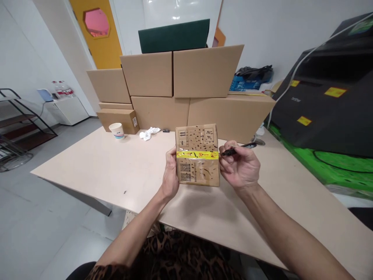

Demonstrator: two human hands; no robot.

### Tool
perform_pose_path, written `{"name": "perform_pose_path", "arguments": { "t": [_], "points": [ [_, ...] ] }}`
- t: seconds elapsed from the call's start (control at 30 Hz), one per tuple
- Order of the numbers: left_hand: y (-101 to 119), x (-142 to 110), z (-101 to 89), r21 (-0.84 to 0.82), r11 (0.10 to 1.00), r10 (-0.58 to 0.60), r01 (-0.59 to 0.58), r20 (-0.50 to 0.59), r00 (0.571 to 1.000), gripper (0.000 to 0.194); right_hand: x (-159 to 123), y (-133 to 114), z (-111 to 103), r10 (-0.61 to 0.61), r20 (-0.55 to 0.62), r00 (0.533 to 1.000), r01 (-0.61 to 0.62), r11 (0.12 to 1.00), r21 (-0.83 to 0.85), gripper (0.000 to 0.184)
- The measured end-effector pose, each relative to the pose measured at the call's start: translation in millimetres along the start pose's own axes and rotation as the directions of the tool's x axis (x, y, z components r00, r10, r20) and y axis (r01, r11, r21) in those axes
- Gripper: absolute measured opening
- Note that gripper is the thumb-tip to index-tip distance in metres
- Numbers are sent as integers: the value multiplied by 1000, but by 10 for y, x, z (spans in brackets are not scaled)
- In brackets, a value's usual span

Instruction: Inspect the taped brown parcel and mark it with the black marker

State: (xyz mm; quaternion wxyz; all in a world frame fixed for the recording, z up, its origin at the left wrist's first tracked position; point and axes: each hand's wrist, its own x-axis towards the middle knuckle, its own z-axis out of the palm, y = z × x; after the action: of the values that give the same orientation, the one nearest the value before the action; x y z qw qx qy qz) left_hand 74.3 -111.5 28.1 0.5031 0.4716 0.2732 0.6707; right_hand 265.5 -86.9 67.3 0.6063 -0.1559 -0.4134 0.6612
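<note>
A small cardboard box (pixel 198 171) is held up over the table, its broad face toward me. Yellow tape crosses its middle, with printed symbols above, square codes below and many dark ink marks scattered about. My left hand (pixel 170 175) grips the box by its left side; the fingers behind it are hidden. Pinched in my right hand (pixel 243 163) is a black marker pen (pixel 229 152), its dark end pointing left, close to the box's right edge. Whether the pen touches the box, I cannot tell.
Large cardboard boxes (pixel 151 74) are stacked along the table's far side, a dark green box (pixel 175 37) on top. A paper cup (pixel 117 131), crumpled tissue (pixel 149 133) and a black pen cap (pixel 166 131) lie before them. A black printer (pixel 329 89) stands at right.
</note>
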Motion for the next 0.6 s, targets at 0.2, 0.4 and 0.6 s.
{"name": "perform_pose_path", "arguments": {
  "t": [0.2, 0.4, 0.6],
  "points": [
    [42, -5, -204, 204, 975, 120, -88, -155, 981, 37, 3, 155, 0, 159, -23, 987, -155, 981, 112, 14],
    [-12, 311, -423, 481, 825, 289, -297, 94, 953, 54, 67, 226, -36, 175, -59, 983, -161, 969, 190, 13],
    [8, 747, -405, 252, 858, 336, -447, 383, 860, 65, 274, 248, -30, 185, -103, 977, -162, 967, 195, 16]
  ]
}}
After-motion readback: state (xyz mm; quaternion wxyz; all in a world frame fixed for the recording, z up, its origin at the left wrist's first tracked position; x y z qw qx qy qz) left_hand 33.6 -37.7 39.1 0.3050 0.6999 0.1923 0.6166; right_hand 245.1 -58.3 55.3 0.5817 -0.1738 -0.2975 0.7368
